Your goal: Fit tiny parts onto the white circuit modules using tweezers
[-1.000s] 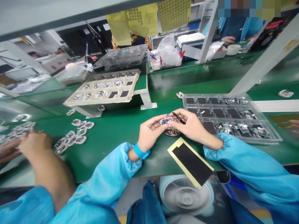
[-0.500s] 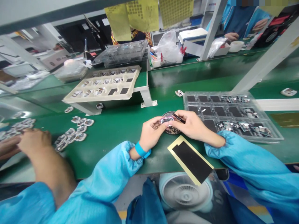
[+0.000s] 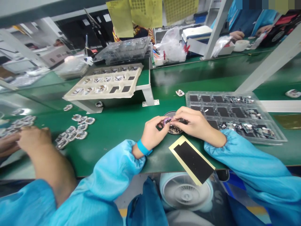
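My left hand (image 3: 154,133) pinches a small white oval part (image 3: 167,121) above the green bench, its fingers closed round it. My right hand (image 3: 191,122) meets it from the right, fingers curled, with a thin black tool (image 3: 182,120) between them that is mostly hidden. Both hands hover over a small round dish (image 3: 173,129) of tiny dark pieces. A yellow sheet with a black patch (image 3: 192,160) lies at the bench's front edge below my right wrist.
A clear compartment tray (image 3: 235,114) with boards sits to the right. A beige tray (image 3: 105,83) of parts stands on a white stand behind. Loose oval parts (image 3: 76,130) lie at left, near a co-worker's arm (image 3: 44,153). A white fan (image 3: 185,193) sits below the bench.
My right hand has rolled forward over the part, covering most of the black tool. Both hands stay together above the dish. The view has tilted slightly.
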A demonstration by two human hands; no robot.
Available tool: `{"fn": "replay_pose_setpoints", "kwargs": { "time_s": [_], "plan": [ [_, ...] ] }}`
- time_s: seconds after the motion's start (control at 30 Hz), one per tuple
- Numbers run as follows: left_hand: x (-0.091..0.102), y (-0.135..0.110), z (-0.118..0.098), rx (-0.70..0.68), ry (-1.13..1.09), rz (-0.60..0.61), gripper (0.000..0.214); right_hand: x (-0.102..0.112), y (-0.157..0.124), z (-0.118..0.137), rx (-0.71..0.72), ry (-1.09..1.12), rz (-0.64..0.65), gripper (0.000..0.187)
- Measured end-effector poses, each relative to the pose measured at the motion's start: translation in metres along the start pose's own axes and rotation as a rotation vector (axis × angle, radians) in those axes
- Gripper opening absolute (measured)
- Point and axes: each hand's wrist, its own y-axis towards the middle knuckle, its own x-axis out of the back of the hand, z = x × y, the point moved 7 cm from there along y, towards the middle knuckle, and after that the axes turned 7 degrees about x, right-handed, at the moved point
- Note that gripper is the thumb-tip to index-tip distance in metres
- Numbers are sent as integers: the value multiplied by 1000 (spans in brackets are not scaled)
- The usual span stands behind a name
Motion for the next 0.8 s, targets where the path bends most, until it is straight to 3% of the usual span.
{"fn": "replay_pose_setpoints", "kwargs": {
  "time_s": [0.23, 0.33, 0.5, 0.63, 0.8],
  "plan": [
    [0, 1, 1, 21, 7, 6, 20, -5, -2, 5, 24, -114, 111, 20],
    [-4, 2, 10, 149, -113, 39, 20, -7, 0, 5, -1, -96, 168, 18],
    [-14, 2, 25, 417, -495, 142, 29, 11, 4, -11, -54, -18, 12, 6],
    [-14, 3, 24, 451, -575, 159, 32, 16, 4, -26, -146, -178, 34, 7],
    [-12, 0, 21, 400, -495, 130, 27, 21, 8, -4, 50, 30, -157, 5]
  ]
}}
